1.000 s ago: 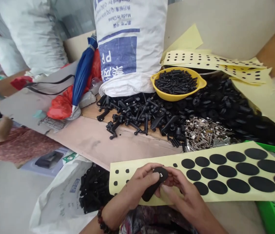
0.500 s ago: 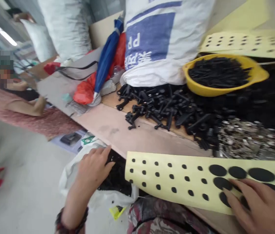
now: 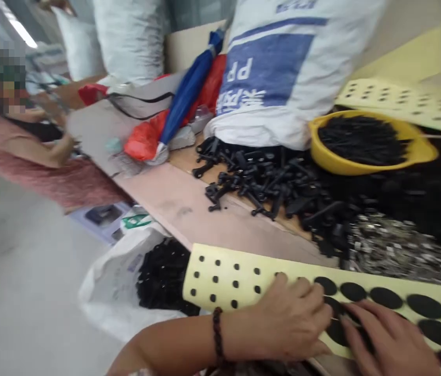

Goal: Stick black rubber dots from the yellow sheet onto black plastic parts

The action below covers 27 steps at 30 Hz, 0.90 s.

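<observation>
Since the earlier frame, we had swung our left hand (image 3: 290,318) from above the white bag (image 3: 105,297) across to the sheet (image 3: 226,274), just beside our right hand (image 3: 394,337). We had its fingers bent and close together over the strip between the small dots (image 3: 236,284) and the big ovals (image 3: 427,306); we could not tell whether they pinched anything. Our right fingers lay slightly spread on the nearest ovals, partly hiding them, and we could not tell whether they gripped something dark underneath. We had the sheet beneath both hands, along the near edge of the pinkish tabletop (image 3: 189,203). Beyond it, we saw heaped black parts (image 3: 259,177), blurred metal clips (image 3: 396,248), a yellow bowl (image 3: 333,160), an upright sack (image 3: 271,68) and a blue umbrella (image 3: 189,91). To our left, a person in pink (image 3: 40,177) stooped at the table's far end, above a grey floor (image 3: 40,282).
</observation>
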Available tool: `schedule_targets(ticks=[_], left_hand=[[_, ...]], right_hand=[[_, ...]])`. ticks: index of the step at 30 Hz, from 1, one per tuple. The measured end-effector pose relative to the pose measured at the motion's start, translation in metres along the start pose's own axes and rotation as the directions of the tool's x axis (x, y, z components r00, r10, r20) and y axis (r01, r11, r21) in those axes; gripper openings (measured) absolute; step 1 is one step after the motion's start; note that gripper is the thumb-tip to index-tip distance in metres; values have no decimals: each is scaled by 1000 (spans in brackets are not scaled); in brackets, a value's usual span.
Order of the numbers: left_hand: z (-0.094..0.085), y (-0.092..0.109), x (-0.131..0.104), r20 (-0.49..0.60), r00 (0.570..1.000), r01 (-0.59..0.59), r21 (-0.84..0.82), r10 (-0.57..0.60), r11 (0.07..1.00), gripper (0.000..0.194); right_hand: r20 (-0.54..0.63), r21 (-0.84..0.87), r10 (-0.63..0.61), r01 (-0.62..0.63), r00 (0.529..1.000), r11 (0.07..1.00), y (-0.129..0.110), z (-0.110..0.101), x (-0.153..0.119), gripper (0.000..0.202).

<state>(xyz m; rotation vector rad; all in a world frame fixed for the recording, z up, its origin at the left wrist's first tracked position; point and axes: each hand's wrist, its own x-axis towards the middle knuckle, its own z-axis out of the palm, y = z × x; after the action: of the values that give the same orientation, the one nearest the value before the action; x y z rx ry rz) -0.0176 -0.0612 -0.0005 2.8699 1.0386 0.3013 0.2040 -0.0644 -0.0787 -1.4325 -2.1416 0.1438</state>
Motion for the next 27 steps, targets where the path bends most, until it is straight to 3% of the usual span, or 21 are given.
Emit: schedule_targets(ticks=[3,7,13,20,27], left_hand=[[4,-8,7,40,999,14,-7,-14,1000,37],[8,-11,16,87,996,34,-43,-30,998,38],[7,-13,19,130,991,31,-59,-24,998,33],[14,-11,22,124,991,47,-31,-43,998,36],[15,-11,22,118,992,49,-10,-48,999,34]], right_hand=[[-32,-165,-102,95,994,982,-20,-7,10,21],[-37,-216,-61,51,997,975,-24,-7,17,20],[-15,-142,-39,37,999,989,-30,-6,22,15],[-28,84,22,-20,999,996,-30,-11,24,9],[-69,-68,6,-10,998,998,-28,-6,24,9]])
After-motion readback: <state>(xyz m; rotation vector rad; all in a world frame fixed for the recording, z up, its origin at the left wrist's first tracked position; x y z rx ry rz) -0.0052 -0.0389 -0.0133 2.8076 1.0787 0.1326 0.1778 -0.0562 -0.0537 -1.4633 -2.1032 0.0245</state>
